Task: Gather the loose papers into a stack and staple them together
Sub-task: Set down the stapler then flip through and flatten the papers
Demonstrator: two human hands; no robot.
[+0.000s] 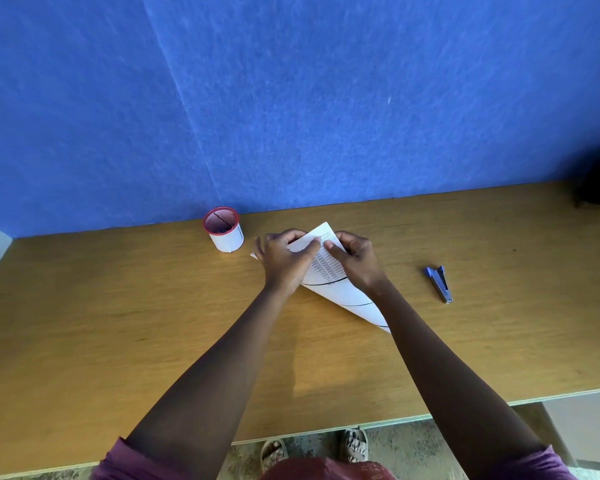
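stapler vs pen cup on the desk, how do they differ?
The stapler is blue-grey, long and low, lying flat; the pen cup is white with a red rim, round and standing upright. The stapler lies to the right of the papers, the pen cup to their left, near the blue wall. Both rest on the wooden desk, and neither hand touches them.

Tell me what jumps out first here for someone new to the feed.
Both hands meet at mid-table on the white papers: the left hand and right hand pinch the far corner, the sheets lying at a slant. A blue stapler lies untouched to the right, and a red-rimmed cup stands to the left by the blue wall.
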